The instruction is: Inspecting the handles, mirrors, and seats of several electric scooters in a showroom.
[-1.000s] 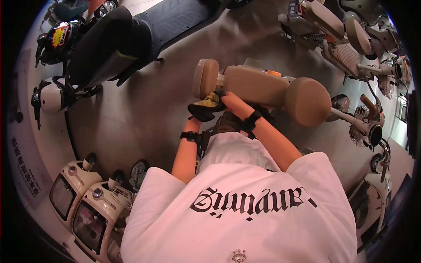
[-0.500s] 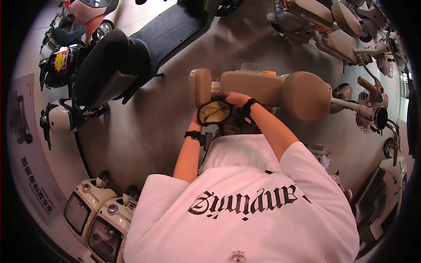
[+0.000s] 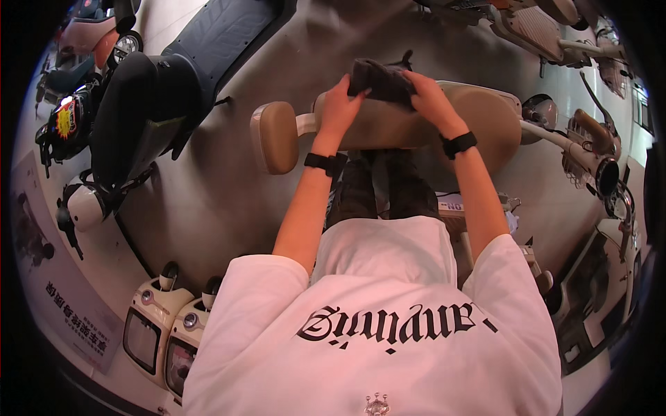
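Observation:
My left hand (image 3: 343, 100) and my right hand (image 3: 429, 97) are closed on opposite ends of a dark, crumpled cloth or glove-like item (image 3: 381, 82), held up over a tan padded scooter seat (image 3: 360, 129). The seat's far edge is partly hidden by the item and my hands. At its left end is a small tan pad (image 3: 275, 137) on a pale bar; at its right a rounded tan section (image 3: 494, 128) joins a long steering column (image 3: 555, 139). Below, my dark-trousered legs show at the near side of the seat.
A large black scooter (image 3: 128, 114) stands at upper left, beside other scooters and a white helmet-like shape (image 3: 90, 206). More tan scooters (image 3: 527, 35) line the upper right. Cream vehicles (image 3: 146, 326) stand at lower left near a printed banner (image 3: 73, 312). Grey floor (image 3: 194, 208) lies between.
Both hands have risen and moved forward over the seat, carrying the item. Its yellow inside, visible before, is now hidden. The view has shifted, with the seat appearing farther left.

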Demonstrator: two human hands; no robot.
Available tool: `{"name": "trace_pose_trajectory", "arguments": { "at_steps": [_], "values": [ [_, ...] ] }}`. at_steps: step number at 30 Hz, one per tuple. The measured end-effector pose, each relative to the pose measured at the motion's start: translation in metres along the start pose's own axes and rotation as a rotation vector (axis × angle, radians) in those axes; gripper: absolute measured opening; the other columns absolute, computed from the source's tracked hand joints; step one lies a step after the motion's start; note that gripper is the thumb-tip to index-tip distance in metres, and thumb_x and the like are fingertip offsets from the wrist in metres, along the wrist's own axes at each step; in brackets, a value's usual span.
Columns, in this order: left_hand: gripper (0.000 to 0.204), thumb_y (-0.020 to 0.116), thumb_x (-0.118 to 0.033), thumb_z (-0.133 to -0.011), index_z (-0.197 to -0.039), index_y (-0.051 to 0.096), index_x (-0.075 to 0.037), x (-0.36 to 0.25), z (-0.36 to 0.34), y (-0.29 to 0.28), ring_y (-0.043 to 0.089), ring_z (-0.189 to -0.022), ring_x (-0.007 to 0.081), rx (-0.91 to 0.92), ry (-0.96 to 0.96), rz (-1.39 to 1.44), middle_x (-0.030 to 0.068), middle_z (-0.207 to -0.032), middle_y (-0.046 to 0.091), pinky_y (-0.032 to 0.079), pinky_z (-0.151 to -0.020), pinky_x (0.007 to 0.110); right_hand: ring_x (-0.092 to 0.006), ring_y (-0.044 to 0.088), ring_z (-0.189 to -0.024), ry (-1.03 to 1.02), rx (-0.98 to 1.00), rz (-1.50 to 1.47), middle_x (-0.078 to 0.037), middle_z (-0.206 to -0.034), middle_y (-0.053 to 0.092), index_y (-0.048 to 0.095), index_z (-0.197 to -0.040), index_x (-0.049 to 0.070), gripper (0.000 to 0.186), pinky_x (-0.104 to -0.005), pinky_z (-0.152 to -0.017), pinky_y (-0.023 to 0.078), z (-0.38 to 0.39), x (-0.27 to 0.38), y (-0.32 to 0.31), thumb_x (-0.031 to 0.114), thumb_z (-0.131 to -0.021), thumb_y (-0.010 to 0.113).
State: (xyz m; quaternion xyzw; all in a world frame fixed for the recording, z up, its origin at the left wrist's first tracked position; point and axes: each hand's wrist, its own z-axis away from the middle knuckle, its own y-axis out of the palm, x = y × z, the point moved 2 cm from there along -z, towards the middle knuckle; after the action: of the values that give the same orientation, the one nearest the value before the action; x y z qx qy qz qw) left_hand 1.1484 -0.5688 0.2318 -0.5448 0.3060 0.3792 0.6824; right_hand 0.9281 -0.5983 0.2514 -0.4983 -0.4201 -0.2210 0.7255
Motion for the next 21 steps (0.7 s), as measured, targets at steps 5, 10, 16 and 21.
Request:
{"name": "trace_pose_trajectory", "arguments": {
  "at_steps": [5,10,16,21],
  "values": [
    [0.049,0.066,-0.014,-0.077,-0.124,0.052,-0.007,0.026,0.014,0.0,0.054,-0.106,0.0397,-0.096,0.013,-0.318,0.0181,-0.112,0.061,0.042,-0.095,0.045,-0.0328,0.05,-0.119,-0.021,0.071,0.187,-0.017,-0.126,0.055,0.05,-0.127,0.003,0.048,-0.0397,-0.102,0.04,-0.001,-0.016,0.09,-0.003,-0.079,0.049],
    [0.057,0.065,-0.004,-0.075,-0.129,0.049,-0.009,0.062,0.071,0.009,0.046,-0.123,0.0362,-0.182,-0.183,-0.097,0.0178,-0.133,0.048,0.036,-0.103,0.046,-0.0279,0.042,-0.13,-0.25,0.159,0.285,-0.005,-0.137,0.05,0.062,-0.112,0.005,0.039,-0.0398,-0.107,0.036,0.013,-0.016,0.144,0.003,-0.073,0.057],
    [0.054,0.061,-0.003,-0.075,-0.128,0.052,-0.012,0.026,0.033,0.088,0.031,-0.132,0.0454,-0.119,-0.174,-0.527,0.0199,-0.142,0.039,0.029,-0.108,0.052,-0.0301,0.056,-0.114,-0.223,0.34,0.339,-0.012,-0.117,0.063,0.07,-0.094,0.005,0.026,-0.0388,-0.095,0.046,-0.02,-0.056,0.078,0.003,-0.072,0.056],
    [0.036,0.058,-0.005,-0.078,-0.113,0.059,-0.01,-0.004,-0.017,0.156,0.04,-0.127,0.0426,-0.048,-0.211,-0.506,0.0198,-0.123,0.057,0.03,-0.101,0.063,-0.0364,0.064,-0.091,0.283,0.4,0.385,-0.02,-0.095,0.066,0.07,-0.089,0.003,0.02,-0.0439,-0.081,0.051,-0.029,-0.09,0.029,0.007,-0.074,0.056]
  ]
}}
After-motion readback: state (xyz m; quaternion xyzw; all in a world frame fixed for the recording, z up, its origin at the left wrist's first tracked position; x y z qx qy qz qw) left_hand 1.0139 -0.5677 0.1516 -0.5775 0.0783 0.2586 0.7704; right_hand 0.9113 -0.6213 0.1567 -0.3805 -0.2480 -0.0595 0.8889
